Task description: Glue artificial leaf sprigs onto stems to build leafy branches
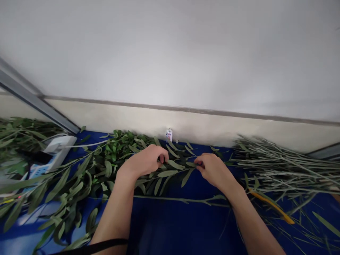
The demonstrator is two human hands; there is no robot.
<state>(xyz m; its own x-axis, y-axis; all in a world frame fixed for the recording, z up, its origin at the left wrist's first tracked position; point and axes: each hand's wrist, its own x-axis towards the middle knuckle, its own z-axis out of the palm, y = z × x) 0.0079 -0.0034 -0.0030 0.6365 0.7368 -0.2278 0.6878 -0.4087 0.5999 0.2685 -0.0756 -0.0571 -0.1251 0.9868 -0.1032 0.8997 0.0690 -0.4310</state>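
Head view: taking the small white tube by the wall as landmark. Far left of it, a white box sits beside leafy cuttings, some lying across its near end; I can't tell what it's for. Left of the tube, the leafy branches are heaped loosely over the blue table, probably so single pieces stay in easy reach. Just on the near side of the tube, the leafy sprig lies stretched between both hands, likely held at two places so the stem can't swing. Nearer the camera than the tube, a long thin stem lies crosswise, loose. Right of the tube, thin bare stems are stacked roughly parallel, I'd guess to keep them apart from the leafy heap. A yellow strip lies on the near side of that stack; can't make out what it belongs to.

Pose: left hand is back-up, wrist bent, fingers curled over the sprig's left part; palm side hidden, so I can't tell if it's gripping. Right hand angles in from the right, thumb and index pinching the sprig's right end, other fingers tucked.
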